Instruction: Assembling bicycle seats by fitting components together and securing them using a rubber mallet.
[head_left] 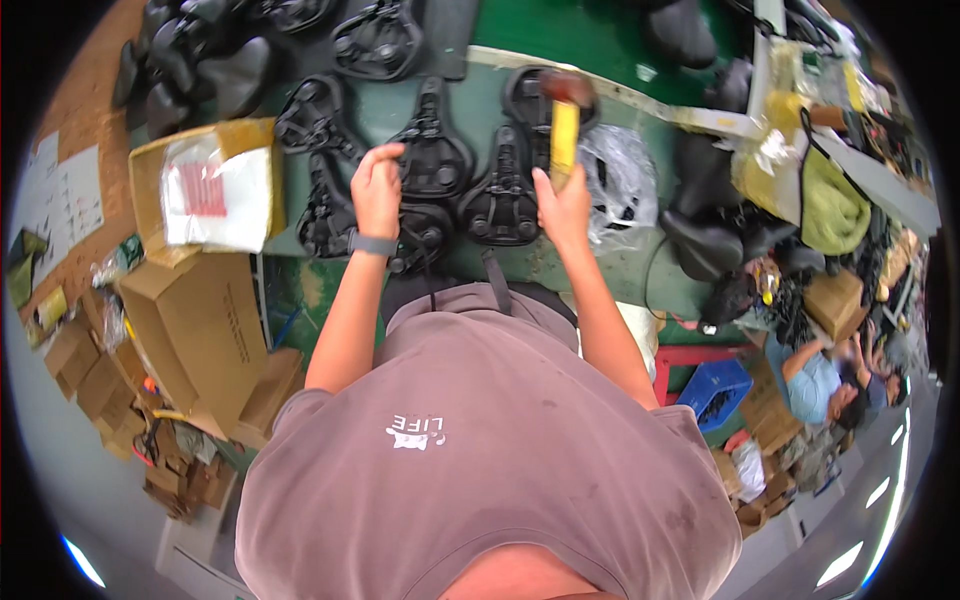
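My right hand (566,210) is wrapped round the yellow handle of a hammer (564,135), whose reddish-brown head is raised and blurred over the far saddles. My left hand (378,195), with a grey band at its wrist, is closed with curled fingers beside a black bicycle saddle (437,160) lying underside up. What those fingers hold, if anything, is hidden. Another upturned saddle (500,205) lies between my hands. To the left of my left hand is a further saddle (325,210), and one more saddle (420,232) sits close to my body.
An open carton (150,215) with white plastic inside stands at the left, above a tall cardboard box (195,340). Clear plastic bags (618,185) lie right of the hammer. More saddles (705,240) are piled further right. A blue crate (718,390) and another person (815,380) are at the right.
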